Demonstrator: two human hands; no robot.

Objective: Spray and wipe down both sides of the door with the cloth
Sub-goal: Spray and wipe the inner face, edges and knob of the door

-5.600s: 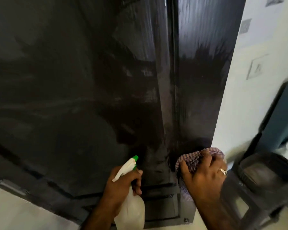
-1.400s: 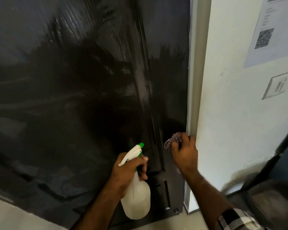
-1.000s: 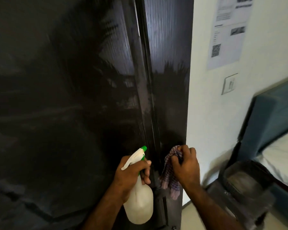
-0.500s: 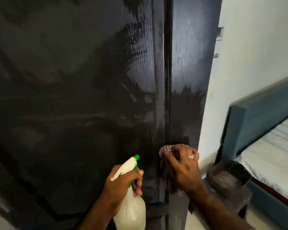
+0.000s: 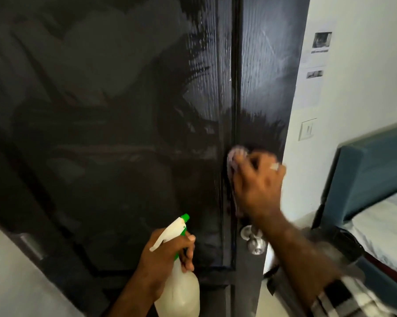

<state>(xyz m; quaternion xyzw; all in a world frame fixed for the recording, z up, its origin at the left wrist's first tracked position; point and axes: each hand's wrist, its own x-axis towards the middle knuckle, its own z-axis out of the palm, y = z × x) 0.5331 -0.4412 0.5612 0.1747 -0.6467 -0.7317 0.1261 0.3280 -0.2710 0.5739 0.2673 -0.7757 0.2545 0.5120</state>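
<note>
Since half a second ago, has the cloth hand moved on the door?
Yes. The right hand with the cloth has moved up the door's right strip, well above the knob.

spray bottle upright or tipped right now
Roughly upright: the spray bottle has its green nozzle on top, body hanging below, gripped at the neck by the left hand.

One head-worn camera looks forward and down, close to the dark door (image 5: 124, 133) and both hands.
</note>
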